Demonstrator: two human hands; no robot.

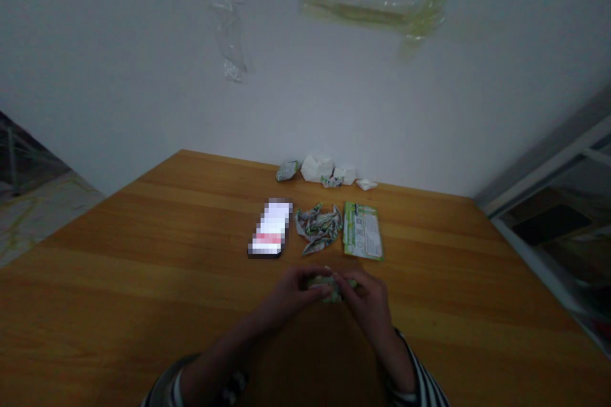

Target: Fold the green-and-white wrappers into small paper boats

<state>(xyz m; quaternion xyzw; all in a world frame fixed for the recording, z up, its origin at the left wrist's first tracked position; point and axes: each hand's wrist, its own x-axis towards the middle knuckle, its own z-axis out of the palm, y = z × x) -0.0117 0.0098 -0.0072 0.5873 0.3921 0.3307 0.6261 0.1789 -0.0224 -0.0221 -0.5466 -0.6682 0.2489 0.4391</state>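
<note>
While a small green-and-white piece [334,294] is pinched between the left hand [296,289] and the right hand [368,300], well in from the far edge of the desk [143,222], its handling can be judged unfinished. Nearer that edge, a flat printed packet [363,231] is seen uncrumpled beside some crumpled printed paper [318,226]; along the edge itself, between the far corners, white crumpled paper [317,168] is set down, apparently done with. How much is left cannot be told. Each grip is narrow, thumb and fingers being closed on the piece, which is partly hidden by them.
</note>
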